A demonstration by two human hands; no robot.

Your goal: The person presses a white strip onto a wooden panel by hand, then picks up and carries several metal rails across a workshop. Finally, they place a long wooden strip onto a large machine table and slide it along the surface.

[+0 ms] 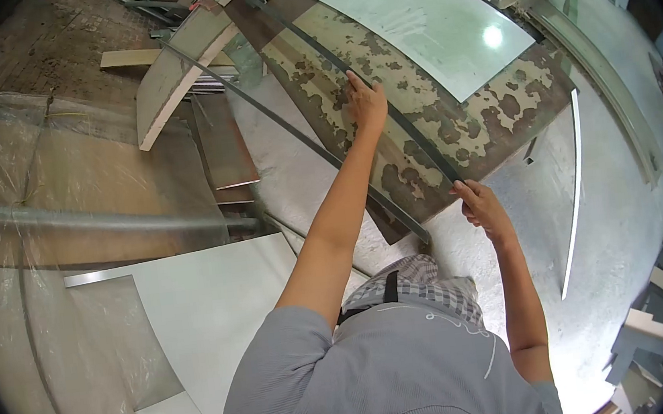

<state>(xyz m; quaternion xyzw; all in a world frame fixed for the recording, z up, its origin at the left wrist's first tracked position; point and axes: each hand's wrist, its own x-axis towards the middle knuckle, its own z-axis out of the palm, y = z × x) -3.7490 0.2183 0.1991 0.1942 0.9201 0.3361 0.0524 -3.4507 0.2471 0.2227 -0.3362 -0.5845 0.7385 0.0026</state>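
Observation:
A long, narrow dark strip point(413, 135) lies slantwise over a worn tabletop point(492, 121) with peeling, blotchy paint. Its near end is in my right hand point(484, 209), whose fingers are closed around it at the table's front edge. Farther up the strip, my left hand point(368, 106) grips it with bent fingers, thumb and fingertips close to the edge. What lies under the left palm is hidden. Beyond the strip, a large glossy pale sheet point(409, 25) rests on the same tabletop.
A second dark bar point(291, 130) runs along the table's left side. Left are a thick curved board point(184, 69), white panels point(212, 300) and plastic-covered boards point(86, 176). A thin white strip point(571, 198) lies on the floor at right, near long rails point(606, 89).

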